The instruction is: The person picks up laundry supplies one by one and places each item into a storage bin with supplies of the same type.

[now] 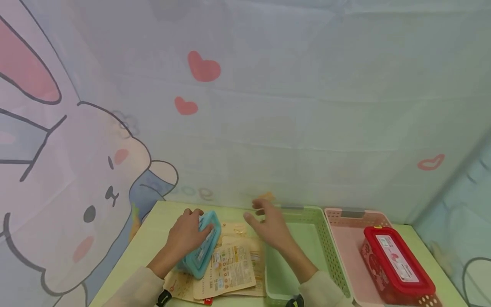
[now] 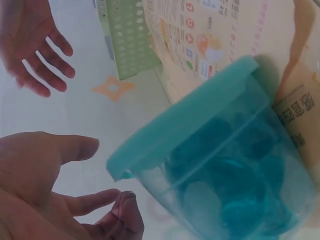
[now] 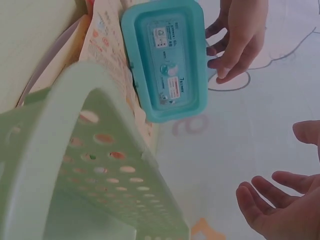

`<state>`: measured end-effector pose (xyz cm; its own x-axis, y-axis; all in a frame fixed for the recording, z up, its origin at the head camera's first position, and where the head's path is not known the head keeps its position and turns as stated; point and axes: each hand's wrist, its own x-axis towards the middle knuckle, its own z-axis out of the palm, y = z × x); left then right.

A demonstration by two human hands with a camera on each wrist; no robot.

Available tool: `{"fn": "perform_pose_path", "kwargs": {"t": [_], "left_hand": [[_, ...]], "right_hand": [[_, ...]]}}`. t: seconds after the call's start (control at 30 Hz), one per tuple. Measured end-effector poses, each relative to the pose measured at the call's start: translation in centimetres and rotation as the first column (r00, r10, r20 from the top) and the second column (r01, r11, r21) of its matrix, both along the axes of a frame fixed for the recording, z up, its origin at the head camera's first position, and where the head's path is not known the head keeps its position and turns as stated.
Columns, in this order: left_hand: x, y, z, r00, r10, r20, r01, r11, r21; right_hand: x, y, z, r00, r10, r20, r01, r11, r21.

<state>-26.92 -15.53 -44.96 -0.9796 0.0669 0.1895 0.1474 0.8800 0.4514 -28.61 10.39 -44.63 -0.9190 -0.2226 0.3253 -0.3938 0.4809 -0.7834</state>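
Note:
A teal lidded plastic box (image 1: 207,247) stands tipped on its side on several flat printed packets (image 1: 230,268), its labelled lid (image 3: 167,65) turned toward the right hand. Blue-green round shapes show through its clear wall in the left wrist view. At the upper edge of the box is the left hand (image 1: 186,232), thumb and fingers spread, close to the lid rim; contact is hard to make out. The right hand (image 1: 270,224) hovers over the far left edge of the green basket (image 1: 326,238), fingers loosely bent and holding nothing.
To the right of the green basket sits a pink basket (image 1: 341,238) with a red-lidded box (image 1: 397,260) in it. All stand on a pale green table (image 1: 153,230). Behind hangs a cloth (image 1: 307,106) printed with a rabbit and hearts.

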Motion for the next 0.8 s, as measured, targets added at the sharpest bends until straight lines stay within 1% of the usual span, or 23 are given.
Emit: {"fn": "perform_pose_path", "kwargs": {"t": [0.07, 0.1, 0.27, 0.33, 0.4, 0.53, 0.8], "left_hand": [[0.0, -0.1, -0.1, 0.999, 0.024, 0.022, -0.023, 1.000, -0.019], [0.0, -0.2, -0.2, 0.999, 0.025, 0.033, -0.024, 1.000, -0.019], [-0.4, -0.6, -0.9, 0.996, -0.001, 0.084, 0.001, 1.000, -0.005], [-0.5, -0.6, -1.1, 0.996, -0.003, 0.088, 0.005, 1.000, -0.014], [-0.7, -0.6, -1.3, 0.996, 0.007, 0.090, -0.003, 0.999, -0.036], [-0.8, -0.4, -1.2, 0.995, 0.027, 0.095, -0.019, 0.996, -0.090], [-1.1, 0.6, -1.2, 0.995, 0.002, 0.101, 0.015, 0.985, -0.170]], "right_hand": [[0.0, -0.4, 0.1, 1.000, 0.007, 0.016, -0.007, 1.000, -0.009], [0.0, -0.7, 0.1, 1.000, 0.013, 0.028, -0.012, 1.000, -0.015], [0.0, -2.1, 0.1, 0.995, 0.021, 0.099, -0.018, 0.999, -0.028], [0.1, -2.7, -0.1, 0.992, 0.024, 0.123, -0.021, 0.999, -0.025], [0.1, -3.2, -0.4, 0.990, 0.028, 0.138, -0.026, 0.999, -0.021], [0.3, -4.1, -1.1, 0.987, 0.037, 0.157, -0.033, 0.999, -0.030], [0.6, -5.3, -2.3, 0.981, 0.036, 0.192, -0.023, 0.997, -0.067]]}}
